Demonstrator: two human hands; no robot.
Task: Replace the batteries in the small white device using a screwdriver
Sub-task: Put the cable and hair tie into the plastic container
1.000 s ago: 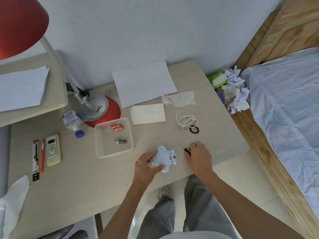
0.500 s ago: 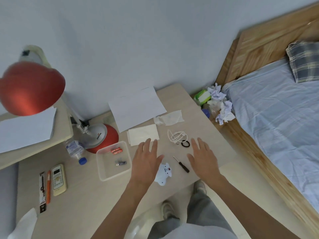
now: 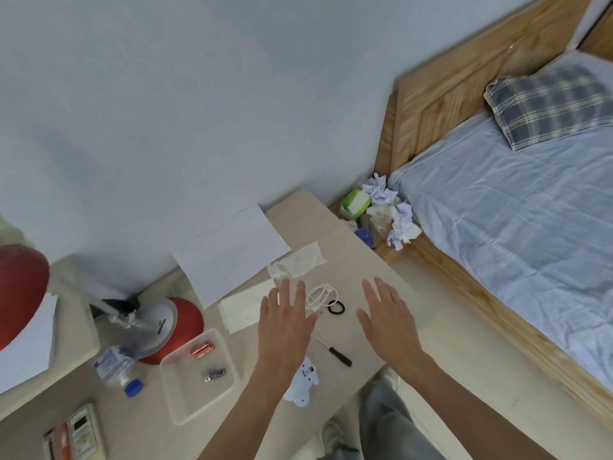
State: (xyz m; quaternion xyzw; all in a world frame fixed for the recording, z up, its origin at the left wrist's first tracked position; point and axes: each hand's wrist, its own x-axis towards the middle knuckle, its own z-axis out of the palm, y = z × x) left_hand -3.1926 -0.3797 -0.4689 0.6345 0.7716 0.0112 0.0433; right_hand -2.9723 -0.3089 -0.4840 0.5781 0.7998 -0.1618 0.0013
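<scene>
The small white device (image 3: 303, 383) lies on the desk near its front edge, partly behind my left forearm. A small screwdriver (image 3: 335, 351) with a black handle lies just right of it. My left hand (image 3: 285, 323) hovers flat above the desk, fingers spread, holding nothing. My right hand (image 3: 386, 318) is held the same way to the right of the screwdriver. A clear plastic tray (image 3: 175, 403) to the left holds two orange batteries (image 3: 200, 349) and a dark battery (image 3: 215, 374).
A red desk lamp base (image 3: 172, 323) and plastic bottle (image 3: 116, 366) stand left of the tray. A remote (image 3: 83, 429) lies at the front left. White cable (image 3: 320, 293), black hair tie (image 3: 335, 307), tissues (image 3: 245, 305) and paper sheet (image 3: 229, 252) lie behind my hands. A bed (image 3: 514, 234) is at right.
Both hands let go of the device and screwdriver, lifted and spread flat above the desk. The camera tilted upward, showing more wall and bed.
</scene>
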